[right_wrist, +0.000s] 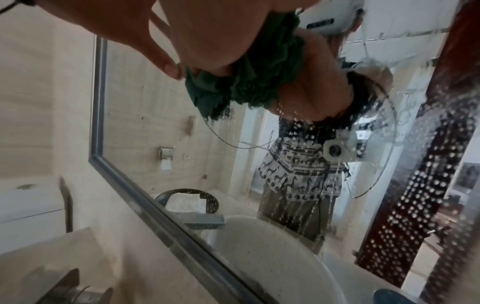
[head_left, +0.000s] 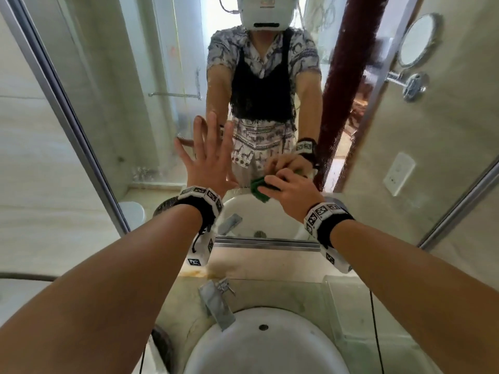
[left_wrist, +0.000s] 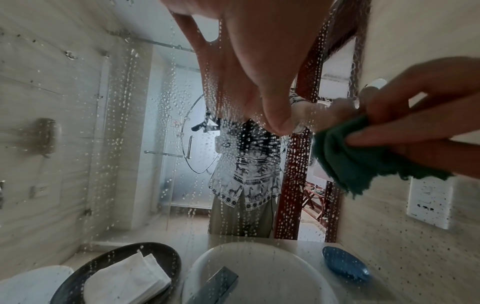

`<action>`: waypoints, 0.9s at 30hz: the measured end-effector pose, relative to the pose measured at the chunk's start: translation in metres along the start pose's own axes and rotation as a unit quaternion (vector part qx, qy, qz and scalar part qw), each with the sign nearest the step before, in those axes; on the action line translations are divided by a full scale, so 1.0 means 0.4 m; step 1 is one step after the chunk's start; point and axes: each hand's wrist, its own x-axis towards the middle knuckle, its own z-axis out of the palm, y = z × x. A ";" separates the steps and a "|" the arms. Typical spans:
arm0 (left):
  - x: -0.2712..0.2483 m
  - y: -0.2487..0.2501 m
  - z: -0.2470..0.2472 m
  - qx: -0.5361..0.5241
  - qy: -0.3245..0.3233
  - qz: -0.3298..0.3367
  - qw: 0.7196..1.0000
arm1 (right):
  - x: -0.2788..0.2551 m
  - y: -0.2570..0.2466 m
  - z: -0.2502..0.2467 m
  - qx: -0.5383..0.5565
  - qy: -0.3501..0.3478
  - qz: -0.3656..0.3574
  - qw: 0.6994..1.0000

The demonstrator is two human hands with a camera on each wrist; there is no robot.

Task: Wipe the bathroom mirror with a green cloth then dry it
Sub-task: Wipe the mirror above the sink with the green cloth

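The right hand [head_left: 290,188] grips the bunched green cloth [head_left: 260,188] against the wet, metal-framed bathroom mirror [head_left: 151,76], near its bottom edge. The left hand [head_left: 209,155] rests flat, fingers spread. Drops remain; drying comes later.

You are looking at a white basin [head_left: 270,344] sitting in the worktop [head_left: 348,300], a chrome tap [head_left: 216,300] standing at its back edge.
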 end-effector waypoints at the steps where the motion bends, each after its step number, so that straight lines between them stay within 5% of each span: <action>1: 0.000 0.001 -0.001 0.004 -0.005 -0.002 1.000 | -0.007 -0.005 -0.001 0.001 -0.002 -0.008 1.000; 5: -0.003 0.003 0.000 0.022 -0.001 -0.008 1.000 | 0.007 0.015 0.005 0.032 0.018 -0.007 0.999; 15: -0.013 -0.047 -0.020 0.048 0.023 0.001 0.999 | 0.244 0.098 -0.178 0.014 0.262 0.216 0.941; 22: -0.028 -0.202 -0.037 0.019 -0.037 -0.124 0.991 | 0.279 0.044 -0.132 -0.037 0.285 0.197 0.937; 27: -0.042 -0.257 0.003 0.006 -0.037 -0.099 0.994 | 0.254 -0.032 -0.056 -0.001 0.172 0.140 0.975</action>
